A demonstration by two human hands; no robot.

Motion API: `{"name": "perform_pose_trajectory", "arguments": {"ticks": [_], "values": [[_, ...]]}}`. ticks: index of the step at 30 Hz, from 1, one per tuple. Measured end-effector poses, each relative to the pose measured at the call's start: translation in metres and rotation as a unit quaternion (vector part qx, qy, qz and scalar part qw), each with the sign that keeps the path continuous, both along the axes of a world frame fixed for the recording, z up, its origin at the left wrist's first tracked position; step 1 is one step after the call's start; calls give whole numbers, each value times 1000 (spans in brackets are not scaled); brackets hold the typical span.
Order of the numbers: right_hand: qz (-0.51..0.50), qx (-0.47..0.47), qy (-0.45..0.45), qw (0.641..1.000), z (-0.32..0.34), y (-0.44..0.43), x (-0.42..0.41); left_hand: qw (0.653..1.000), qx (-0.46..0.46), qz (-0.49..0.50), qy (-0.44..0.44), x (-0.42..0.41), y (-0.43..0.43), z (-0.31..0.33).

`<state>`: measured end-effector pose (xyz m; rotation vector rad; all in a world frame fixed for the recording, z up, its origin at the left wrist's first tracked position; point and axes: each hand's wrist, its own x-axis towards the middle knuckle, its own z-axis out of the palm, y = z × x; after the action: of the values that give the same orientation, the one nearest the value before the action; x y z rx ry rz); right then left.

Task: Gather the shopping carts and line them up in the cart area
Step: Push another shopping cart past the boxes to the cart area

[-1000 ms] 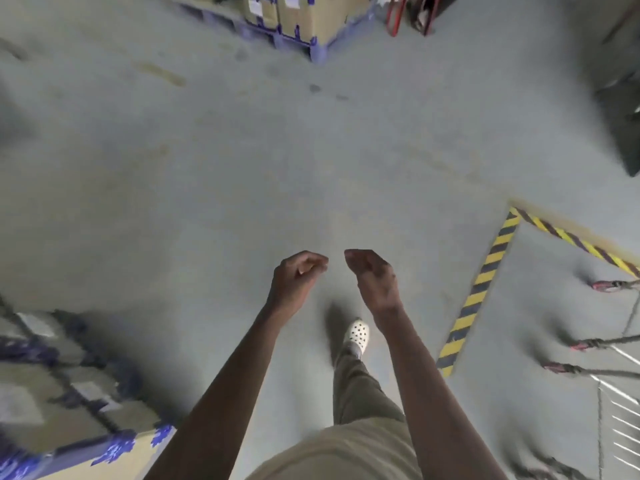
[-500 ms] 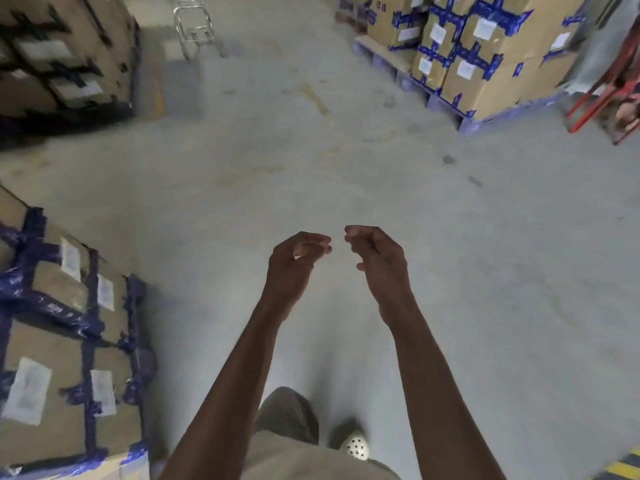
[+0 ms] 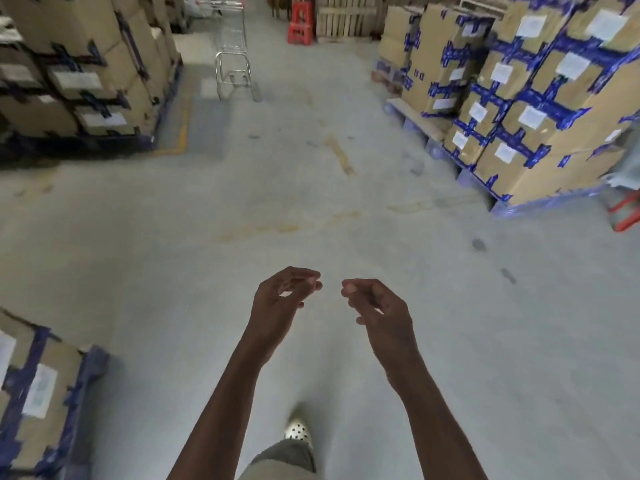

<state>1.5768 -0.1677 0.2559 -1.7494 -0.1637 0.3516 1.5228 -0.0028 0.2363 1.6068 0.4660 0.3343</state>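
A silver wire shopping cart (image 3: pixel 231 50) with a red handle stands far ahead, at the end of the aisle beside the left stack of boxes. My left hand (image 3: pixel 282 299) and my right hand (image 3: pixel 379 311) hang in front of me over the bare concrete floor, close together. Both hold nothing, their fingers loosely curled and apart. The cart is well beyond reach of either hand.
Pallets of taped cardboard boxes line the left (image 3: pixel 79 74) and right (image 3: pixel 530 98) of the aisle, with another stack (image 3: pixel 38 393) at my near left. Red stools (image 3: pixel 299 19) and wooden pallets (image 3: pixel 346 15) stand at the back. A red frame (image 3: pixel 625 213) pokes in at right.
My view has swung up and away from the yellow-black striped cart area to the aisle; the distant cart has come into view and nearer. My hands stay empty, slightly wider apart.
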Motion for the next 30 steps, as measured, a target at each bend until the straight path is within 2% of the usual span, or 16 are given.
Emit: {"name": "perform_pose_trajectory", "arguments": {"ticks": [12,19,25,30], "values": [[36,46,-98,993,90,141,292,987,109,-33,-109,292,128,104],[98,51,-127,986,79,217,480,981,129,0,-146,469,195,95],[127,39,-111,985,80,292,629,986,107,54,-113,603,256,98],[153,19,-64,986,60,353,721,990,65,95,-85,688,305,75]]}}
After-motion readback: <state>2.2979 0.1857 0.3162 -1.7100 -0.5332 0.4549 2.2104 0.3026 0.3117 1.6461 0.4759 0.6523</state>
